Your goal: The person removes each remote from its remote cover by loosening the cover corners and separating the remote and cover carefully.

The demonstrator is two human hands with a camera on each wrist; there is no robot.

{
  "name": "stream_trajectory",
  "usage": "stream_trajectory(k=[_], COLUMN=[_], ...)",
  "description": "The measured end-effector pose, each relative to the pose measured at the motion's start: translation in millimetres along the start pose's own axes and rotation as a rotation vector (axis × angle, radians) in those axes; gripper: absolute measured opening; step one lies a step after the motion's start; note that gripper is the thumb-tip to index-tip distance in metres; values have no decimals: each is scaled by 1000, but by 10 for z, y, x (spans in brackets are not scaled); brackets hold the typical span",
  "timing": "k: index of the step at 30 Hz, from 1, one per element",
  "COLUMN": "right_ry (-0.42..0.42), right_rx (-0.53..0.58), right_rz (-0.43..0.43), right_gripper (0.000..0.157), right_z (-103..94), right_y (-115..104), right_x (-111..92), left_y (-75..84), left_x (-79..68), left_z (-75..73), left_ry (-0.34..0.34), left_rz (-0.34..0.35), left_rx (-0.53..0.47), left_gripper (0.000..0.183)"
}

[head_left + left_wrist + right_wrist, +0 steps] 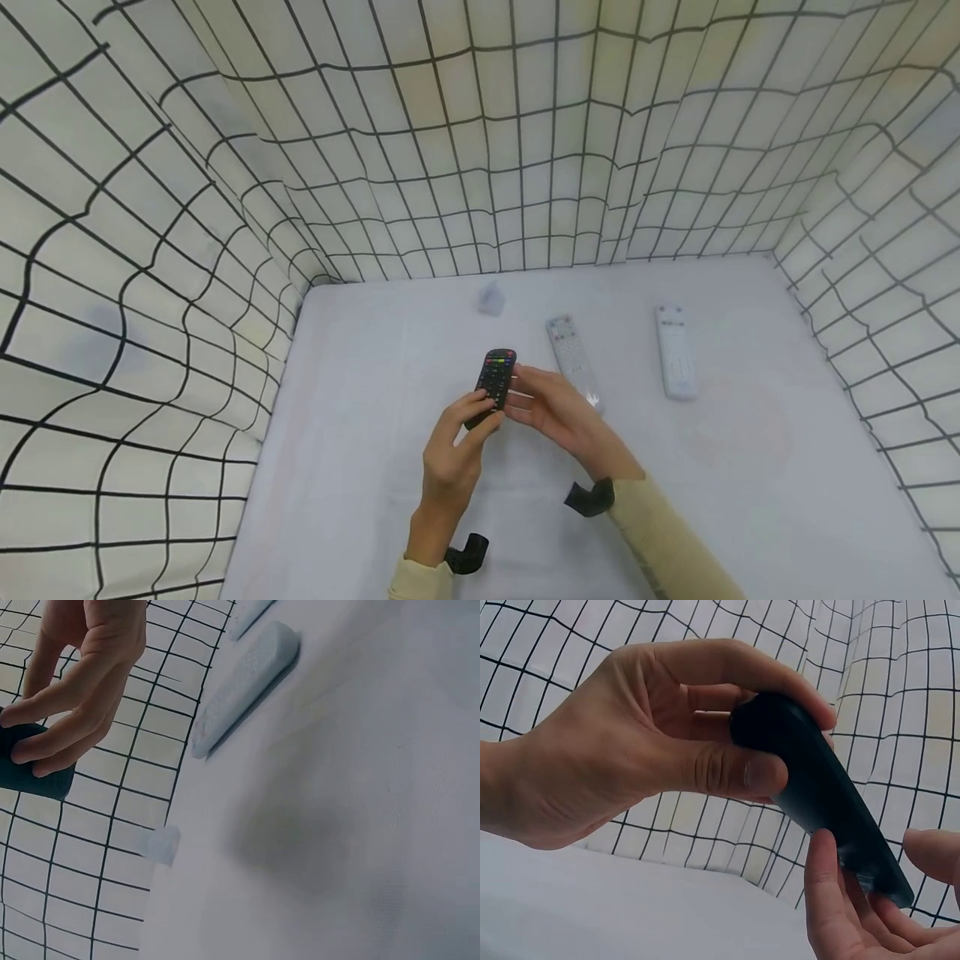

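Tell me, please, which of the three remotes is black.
The black remote is the one held in the left hand; the other two remotes are whitish and lie on the table.

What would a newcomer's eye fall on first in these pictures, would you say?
Probably the black remote near the middle of the head view, dark against the pale table, held in the left hand with the right hand at its right edge. Next, perhaps, the bold black grid of the cloth walls behind and on both sides of the table.
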State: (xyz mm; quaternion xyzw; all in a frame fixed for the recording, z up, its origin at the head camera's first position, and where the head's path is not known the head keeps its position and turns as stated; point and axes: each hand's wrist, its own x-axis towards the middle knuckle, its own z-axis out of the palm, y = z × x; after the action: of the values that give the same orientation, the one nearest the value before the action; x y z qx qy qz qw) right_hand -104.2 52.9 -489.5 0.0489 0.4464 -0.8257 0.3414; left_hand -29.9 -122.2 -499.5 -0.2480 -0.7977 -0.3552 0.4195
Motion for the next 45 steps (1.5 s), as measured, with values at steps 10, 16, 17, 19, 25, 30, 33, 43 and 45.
stream_trajectory(k=[10, 16, 17, 19, 25, 30, 33, 43, 45], right_ry=[41, 132, 138, 151, 150, 169, 185, 198, 206], right_rx=[-34, -82, -95, -119, -207, -264, -304, -373, -380], right_rz=[-7, -17, -27, -47, -92, -120, -134, -176, -176], right_gripper=[53, 54, 55, 55, 56, 55, 53, 53, 54], right_z=[-8, -48, -61, -88, -162, -180, -172, -176, -171], right_y=[28, 22, 23, 29, 48, 71, 95, 185, 195], right_x=[18, 53, 59, 75, 120, 139, 139, 179, 205], left_y=[1, -92, -116, -166, -222, -199, -192, -228, -256], left_x=[-38, -125, -137, -150, -89, 7, 41, 64, 55], left_z=[3, -11, -21, -44, -121, -101, -48, 117, 143], left_ry=[-100, -195, -213, -237, -212, -212, -236, -309, -314], left_rz=[41, -25, -52, -126, -550, -970, -1126, -1245, -1252], left_rx=[53, 69, 83, 107, -17, -276, -379, -381, -376], left_gripper=[22, 36, 43, 57, 47, 35, 39, 35, 34])
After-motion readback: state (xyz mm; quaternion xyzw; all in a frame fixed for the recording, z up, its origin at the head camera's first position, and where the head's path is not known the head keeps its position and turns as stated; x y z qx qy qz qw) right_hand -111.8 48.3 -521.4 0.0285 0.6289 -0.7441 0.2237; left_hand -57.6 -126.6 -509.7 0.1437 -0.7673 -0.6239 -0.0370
